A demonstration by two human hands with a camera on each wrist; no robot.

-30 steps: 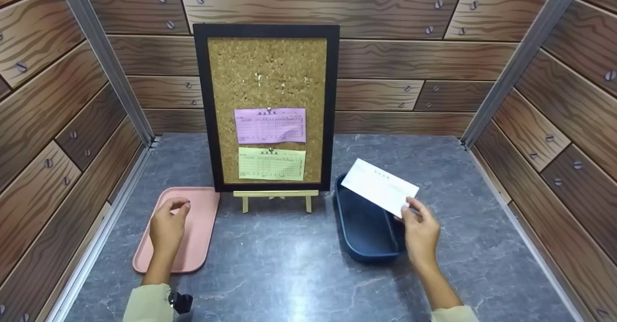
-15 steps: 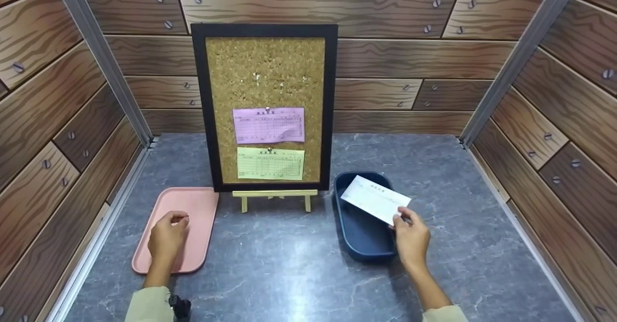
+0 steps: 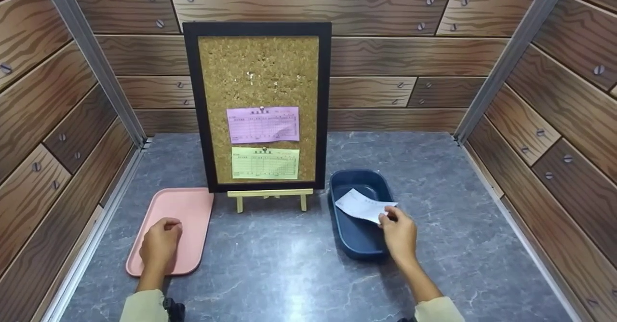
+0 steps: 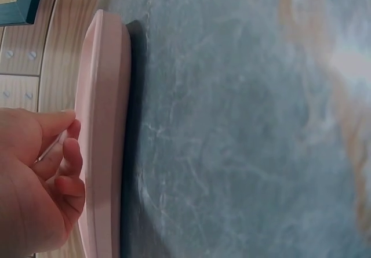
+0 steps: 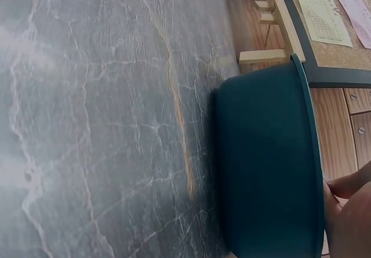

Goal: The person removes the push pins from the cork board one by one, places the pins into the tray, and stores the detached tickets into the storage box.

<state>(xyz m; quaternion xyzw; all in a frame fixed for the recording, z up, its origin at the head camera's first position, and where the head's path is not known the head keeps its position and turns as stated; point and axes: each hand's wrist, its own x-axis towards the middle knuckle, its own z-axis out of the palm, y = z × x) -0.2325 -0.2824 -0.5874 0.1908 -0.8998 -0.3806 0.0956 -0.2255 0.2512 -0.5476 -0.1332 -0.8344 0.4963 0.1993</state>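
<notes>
My right hand (image 3: 401,235) pinches a white printed paper slip (image 3: 359,207) at its near right corner. The slip bends and overlaps the inside of the deep blue box (image 3: 343,230). In the right wrist view the box wall (image 5: 269,159) hides the slip and part of the right hand (image 5: 355,209). Over the pink tray (image 3: 195,230) is my left hand (image 3: 159,245), with thumb and forefinger pinched together at a tiny thing, too hidden to tell. The left wrist view shows the other fingers of this left hand (image 4: 37,177) loosely curled beside the tray's rim (image 4: 107,148).
A black-framed cork board (image 3: 260,71) stands at the back on a small wooden easel (image 3: 270,193). Pinned to it are a purple slip (image 3: 263,124) and a green slip (image 3: 265,164). Wood-patterned walls (image 3: 376,57) enclose the grey marbled table (image 3: 270,264) behind and at both sides.
My right hand has moved left and nearer with the white slip, lowering it toward the box, and the slip now bends. The left hand has shifted slightly nearer over the tray.
</notes>
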